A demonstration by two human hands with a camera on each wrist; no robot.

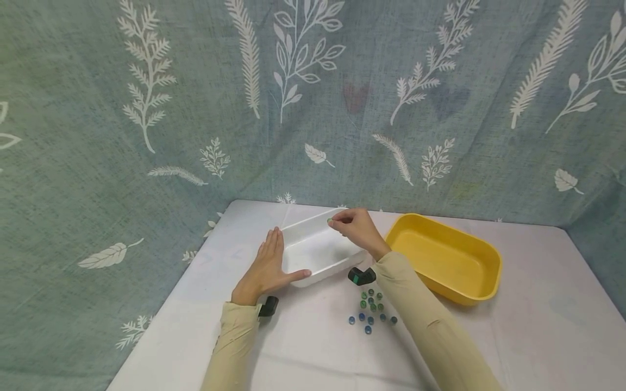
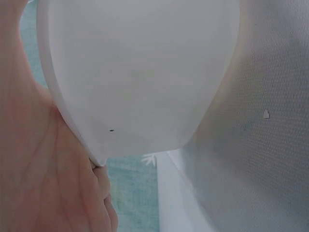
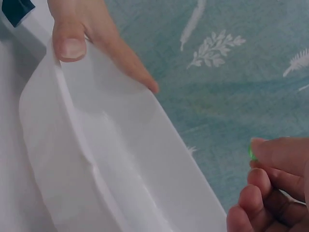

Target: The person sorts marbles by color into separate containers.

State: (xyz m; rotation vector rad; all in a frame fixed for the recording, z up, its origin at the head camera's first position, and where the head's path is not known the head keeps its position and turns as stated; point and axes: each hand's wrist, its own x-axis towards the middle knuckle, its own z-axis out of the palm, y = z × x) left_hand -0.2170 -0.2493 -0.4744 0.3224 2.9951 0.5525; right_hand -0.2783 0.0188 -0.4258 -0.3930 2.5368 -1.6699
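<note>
A white tray (image 1: pixel 315 247) stands on the table. At its left end lies my left hand (image 1: pixel 266 266), fingers straight along the far side and thumb resting on the near rim. The left wrist view shows the palm (image 2: pixel 53 159) against the tray's end wall (image 2: pixel 140 82). Over the tray's far right part, my right hand (image 1: pixel 359 228) pinches a small green glass marble (image 3: pixel 252 152) between thumb and fingertips. Several green marbles (image 1: pixel 373 307) and several blue marbles (image 1: pixel 370 321) lie on the table in front of the tray, near my right forearm.
An orange-yellow tray (image 1: pixel 481 271) stands to the right of the white one, beside my right forearm. The white-covered table (image 1: pixel 303 347) backs onto a green-grey curtain (image 1: pixel 313 108) with leaf prints. Black wrist cameras (image 1: pixel 362 276) sit under both wrists.
</note>
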